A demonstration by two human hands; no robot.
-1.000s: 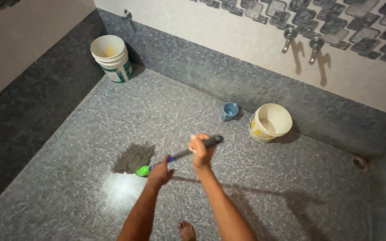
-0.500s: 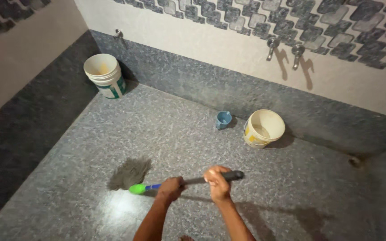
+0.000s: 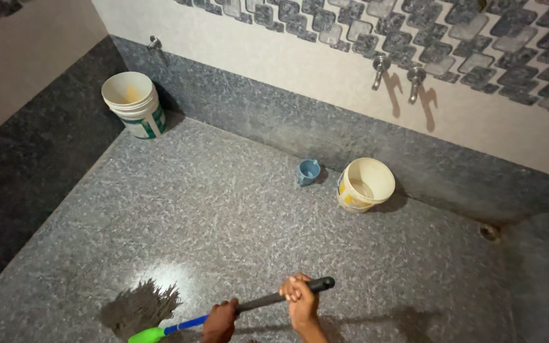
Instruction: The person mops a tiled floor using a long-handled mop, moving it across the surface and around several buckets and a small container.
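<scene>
Grey string mop [image 3: 140,309], green socket, dark handle, strands splayed on floor

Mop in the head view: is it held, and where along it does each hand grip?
Yes. Both hands hold the mop by its handle: the right hand grips near the dark top end, the left hand grips lower, where the shaft turns blue.

Mop [image 3: 140,309]: stringy grey cloth-like strands below the grip, glossy green plastic socket, matt black handle. Floor [image 3: 223,203]: speckled grey stone look, polished, glare spot just beyond mop head. Far buckets [image 3: 365,184]: smooth plastic. Taps [image 3: 380,67]: shiny metal.
</scene>
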